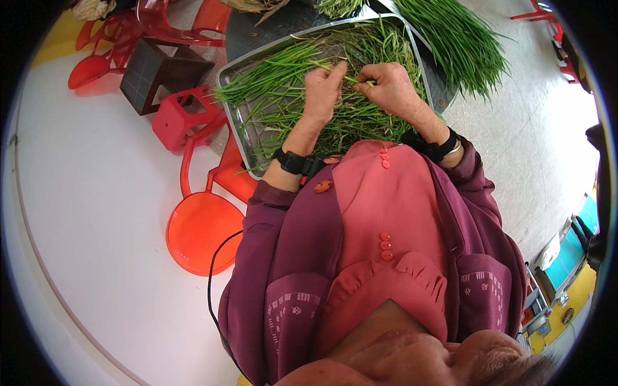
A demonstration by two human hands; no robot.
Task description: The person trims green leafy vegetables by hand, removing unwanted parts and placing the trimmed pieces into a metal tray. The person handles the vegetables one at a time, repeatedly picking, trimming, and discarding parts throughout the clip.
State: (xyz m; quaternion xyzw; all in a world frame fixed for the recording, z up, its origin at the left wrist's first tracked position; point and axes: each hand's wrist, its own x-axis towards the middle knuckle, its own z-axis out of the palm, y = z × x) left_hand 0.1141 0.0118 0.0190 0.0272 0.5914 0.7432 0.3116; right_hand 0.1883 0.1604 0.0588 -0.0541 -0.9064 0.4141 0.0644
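Both my hands are over a metal tray (242, 144) of long thin green stalks that look like garlic chives (357, 118). My left hand (324, 89) pinches a small bunch of stalks (277, 72) between thumb and fingers, their leafy ends fanning towards the tray's left rim. Close beside it on the right, my right hand (388, 87) pinches the pale stalk ends, one tip showing past its fingers. Loose stalks and dry bits lie under and around both hands. A large bundle of chives (454, 43) lies beyond the tray's right rim, overhanging the table edge.
The tray rests on a dark round table (236, 29). More pale stalks (340, 7) and dry husks (256, 5) lie at its far side. Left of it stand a red plastic stool (169, 120), a dark box-like frame (149, 72) and an orange-red chair (205, 231).
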